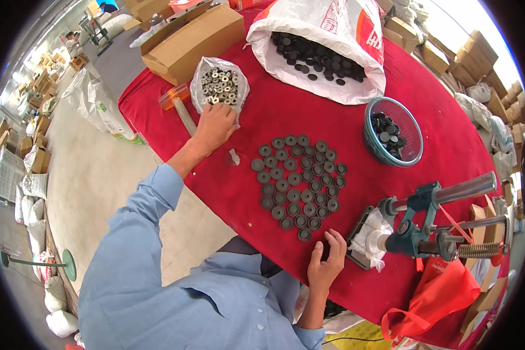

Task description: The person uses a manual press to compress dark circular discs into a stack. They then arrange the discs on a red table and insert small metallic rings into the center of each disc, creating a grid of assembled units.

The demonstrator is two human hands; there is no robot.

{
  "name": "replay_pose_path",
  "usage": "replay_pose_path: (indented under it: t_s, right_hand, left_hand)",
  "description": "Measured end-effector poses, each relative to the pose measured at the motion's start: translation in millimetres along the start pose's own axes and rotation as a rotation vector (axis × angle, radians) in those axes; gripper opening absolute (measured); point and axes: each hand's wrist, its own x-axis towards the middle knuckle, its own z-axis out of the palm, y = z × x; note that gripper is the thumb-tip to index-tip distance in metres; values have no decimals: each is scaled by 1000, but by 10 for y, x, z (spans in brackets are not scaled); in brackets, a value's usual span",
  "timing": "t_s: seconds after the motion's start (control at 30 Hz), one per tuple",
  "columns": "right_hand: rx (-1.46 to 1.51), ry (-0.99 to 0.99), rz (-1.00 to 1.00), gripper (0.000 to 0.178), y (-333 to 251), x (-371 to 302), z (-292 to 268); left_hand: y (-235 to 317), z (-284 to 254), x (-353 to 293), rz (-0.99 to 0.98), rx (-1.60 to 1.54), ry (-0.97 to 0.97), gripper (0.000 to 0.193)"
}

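My left hand reaches out across the red tablecloth and rests at the mouth of a small clear bag of silvery metal washers, fingers bent at the bag's edge; whether it holds any washers is hidden. My right hand lies near the table's front edge with fingers loosely curled, holding nothing, just below several dark round rubber discs laid flat in rows. The hand sits beside the base of a blue hand press.
A big white sack of black discs lies open at the back. A glass bowl of black discs stands right of the rows. A hammer lies by the washer bag. Cardboard boxes sit at the back left. A red bag hangs below the press.
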Motion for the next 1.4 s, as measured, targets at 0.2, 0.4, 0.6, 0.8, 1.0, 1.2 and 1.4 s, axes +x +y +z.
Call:
replay_pose_path:
  t_s: [0.2, 0.4, 0.6, 0.8, 1.0, 1.2, 1.4]
  right_hand:
    - [0, -13, -6, 30, -4, 31, -15]
    - [12, -14, 12, 29, 8, 22, -18]
    - [16, 2, 26, 28, -18, 25, -38]
    - [35, 9, 22, 27, -22, 30, -18]
    - [36, 5, 35, 28, -10, 45, -13]
    - [26, 25, 37, 27, -19, 57, -31]
    - [-12, 10, 36, 27, -15, 52, -19]
  left_hand:
    - [-448, -77, 293, 52, -163, 92, 5]
    - [-798, -727, 687, 140, -53, 230, 5]
    - [-452, -903, 563, -12, -267, -233, 23]
    - [-1030, -463, 1119, -350, -382, -430, 40]
    - [-1215, 423, 1229, -449, 54, -316, 62]
    - [-910, 567, 1204, -355, 157, -181, 57]
    - [-931, 567, 1163, -233, 8, -37, 43]
